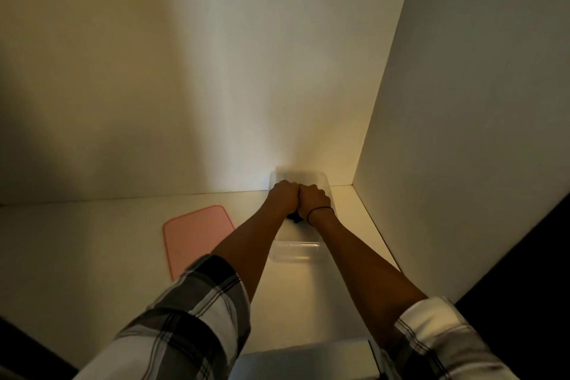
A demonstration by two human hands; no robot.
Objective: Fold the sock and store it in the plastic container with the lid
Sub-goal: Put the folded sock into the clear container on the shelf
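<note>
Plaid sleeves [191,318], rolled back to the forearms, fill the lower corners of the view; both bare forearms reach forward over a pale tabletop [92,241]. Grey box edge [308,358], nearest the camera, sits between the sleeves at the bottom.

Pink lid [197,234]: flat on the tabletop, left of the left forearm, apart from the container.

Clear plastic container [296,251]: open-topped, lying lengthwise away from the camera, its far end close to the back wall [185,71]. Near end shows bare.

Dark sock [294,217]: only a small patch shows, between the wrists, inside the container under the hands.

Left hand [283,196] and right hand [314,199]: both curled into closed fists, knuckles touching side by side, pressed down over the far half of the container on the sock. Whether the fingers actually clasp the fabric cannot be told. Thin dark band [320,210] circles the right wrist.

Side panel [462,133]: stands to the right, meeting the back wall in a corner.
</note>
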